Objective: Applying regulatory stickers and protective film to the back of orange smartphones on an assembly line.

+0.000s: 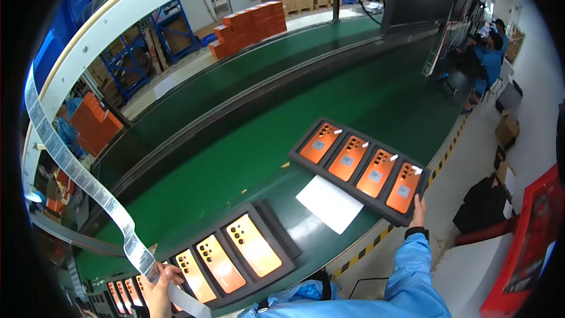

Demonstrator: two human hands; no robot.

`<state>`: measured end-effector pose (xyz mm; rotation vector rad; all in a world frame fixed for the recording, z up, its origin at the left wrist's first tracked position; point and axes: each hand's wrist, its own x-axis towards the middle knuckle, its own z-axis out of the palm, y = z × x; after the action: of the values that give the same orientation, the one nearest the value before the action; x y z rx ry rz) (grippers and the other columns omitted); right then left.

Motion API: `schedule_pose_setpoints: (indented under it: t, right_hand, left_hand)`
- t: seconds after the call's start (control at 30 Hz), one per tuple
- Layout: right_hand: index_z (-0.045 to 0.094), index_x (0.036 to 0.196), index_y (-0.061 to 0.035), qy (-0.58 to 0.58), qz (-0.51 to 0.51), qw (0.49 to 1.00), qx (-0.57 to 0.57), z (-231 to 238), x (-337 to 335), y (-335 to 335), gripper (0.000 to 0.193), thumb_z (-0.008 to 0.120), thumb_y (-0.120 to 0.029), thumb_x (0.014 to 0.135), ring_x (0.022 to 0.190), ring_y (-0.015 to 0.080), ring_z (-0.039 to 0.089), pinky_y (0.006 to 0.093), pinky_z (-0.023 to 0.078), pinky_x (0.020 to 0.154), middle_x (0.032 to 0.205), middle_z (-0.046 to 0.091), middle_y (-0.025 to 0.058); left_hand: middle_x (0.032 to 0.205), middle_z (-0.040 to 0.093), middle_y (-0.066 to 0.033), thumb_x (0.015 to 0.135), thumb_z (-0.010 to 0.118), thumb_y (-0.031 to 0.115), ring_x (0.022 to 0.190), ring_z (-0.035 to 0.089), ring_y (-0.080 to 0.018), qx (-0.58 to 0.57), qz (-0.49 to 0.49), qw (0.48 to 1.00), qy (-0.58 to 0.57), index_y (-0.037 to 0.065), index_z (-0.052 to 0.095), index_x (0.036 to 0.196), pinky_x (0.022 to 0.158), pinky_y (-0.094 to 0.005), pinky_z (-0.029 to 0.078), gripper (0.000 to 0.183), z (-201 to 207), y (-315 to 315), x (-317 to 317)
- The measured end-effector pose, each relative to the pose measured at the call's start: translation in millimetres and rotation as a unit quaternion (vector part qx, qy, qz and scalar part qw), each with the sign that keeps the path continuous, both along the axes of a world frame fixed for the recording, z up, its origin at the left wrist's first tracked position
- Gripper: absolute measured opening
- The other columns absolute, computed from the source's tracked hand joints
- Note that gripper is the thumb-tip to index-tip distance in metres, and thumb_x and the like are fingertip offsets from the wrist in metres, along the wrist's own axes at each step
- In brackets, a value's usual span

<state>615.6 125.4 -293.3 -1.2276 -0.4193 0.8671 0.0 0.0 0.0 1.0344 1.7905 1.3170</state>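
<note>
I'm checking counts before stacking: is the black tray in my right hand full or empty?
Full: all four visible slots of the black tray hold orange phones, side by side.

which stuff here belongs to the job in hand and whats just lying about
Probably part of the work:
label strip, in the left hand
black tray of four orange phones, in the right hand
nearer tray of phones, by the left hand

Probably just lying about:
white sheet, near the black tray (role unclear)
stacked orange boxes, in the background
cardboard box, far right
</note>
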Motion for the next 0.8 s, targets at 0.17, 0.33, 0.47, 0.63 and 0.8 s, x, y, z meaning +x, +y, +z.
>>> schedule_pose_setpoints:
  t: [0.17,0.33,0.47,0.63,0.8]
  right_hand:
    - [0.05,0.126,0.0013,-0.042,-0.054,0.997,-0.025,-50,2,-9,0.04,0.056,-0.021,0.093,0.102,0.0174,0.057,0.0289,0.045,0.088,0.12,0.057,0.0079]
    - [0.049,0.127,0.0031,-0.071,-0.03,0.994,-0.072,-43,22,5,0.043,0.057,-0.02,0.092,0.104,0.0188,0.056,0.0295,0.045,0.088,0.124,0.055,0.0095]
    - [0.049,0.128,0.003,-0.04,-0.027,0.996,-0.078,-50,18,-17,0.044,0.057,-0.021,0.092,0.103,0.0192,0.056,0.0296,0.045,0.089,0.124,0.055,0.0102]
    - [0.045,0.132,-0.0004,-0.177,-0.006,0.974,-0.138,-46,18,-5,0.046,0.055,-0.023,0.093,0.104,0.0203,0.056,0.0304,0.043,0.09,0.121,0.057,0.0108]
    - [0.046,0.132,-0.0008,-0.236,-0.04,0.954,-0.182,-50,17,12,0.043,0.052,-0.018,0.093,0.103,0.0224,0.057,0.0314,0.043,0.09,0.119,0.058,0.0147]
  left_hand:
    - [0.076,0.063,-0.016,0.082,0.062,0.014,0.056,0.059,-0.0179,-0.009,0.007,1.0,-0.001,0.003,0.044,0.086,0.052,-0.0261,0.046,0.022,-17,-12,-22]
    - [0.071,0.062,-0.0156,0.082,0.063,0.012,0.054,0.059,-0.0167,-0.024,0.026,0.998,-0.045,0.003,0.047,0.08,0.053,-0.0262,0.046,0.018,-30,0,10]
    - [0.07,0.062,-0.0144,0.082,0.063,0.012,0.055,0.06,-0.0169,-0.052,-0.029,0.998,-0.033,0.004,0.049,0.078,0.054,-0.0263,0.047,0.017,-22,5,11]
    - [0.07,0.062,-0.0143,0.081,0.063,0.013,0.055,0.06,-0.0174,-0.06,-0.058,0.995,-0.054,0.004,0.049,0.078,0.054,-0.0268,0.047,0.017,-24,13,12]
    - [0.072,0.063,-0.0147,0.081,0.066,0.014,0.056,0.06,-0.0178,-0.07,-0.072,0.992,-0.079,0.005,0.048,0.078,0.055,-0.027,0.047,0.02,-21,18,29]
